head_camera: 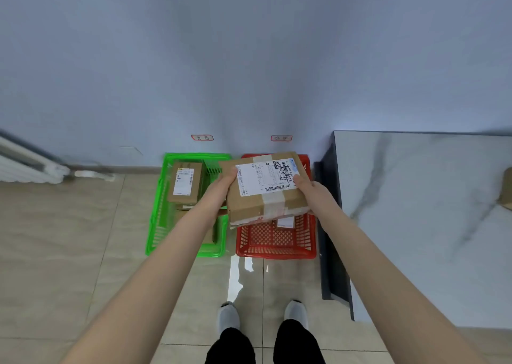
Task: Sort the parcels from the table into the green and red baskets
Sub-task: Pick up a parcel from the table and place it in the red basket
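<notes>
1. The cardboard parcel (266, 187), taped across the middle and carrying a white shipping label with a barcode, is held in the air over the far part of the red basket (277, 241), its left edge reaching toward the green basket (158, 225).
2. Risk, as a judgement: the parcel sits near the gap between the 2 baskets, so a careless release could catch a rim and tip it to the floor or into the wrong colour. The label seems to need reading against the 2 small wall signs (202, 137), which are too blurred to make out; a misread would put it in the wrong basket.
3. Grip: the left hand (221, 182) presses the parcel's left side with the thumb on top, and the right hand (307, 187) presses the right side likewise. Both are closed against the box, clamping it between them, not spread.
4. The green basket holds at least 1 labelled brown box (185, 182), with more cardboard beneath the left forearm. Something labelled lies in the red basket, mostly hidden under the held parcel.
5. The marble-patterned table (415, 211) stands just right of the red basket, with 1 more brown parcel (507, 187) at the picture's edge.
</notes>
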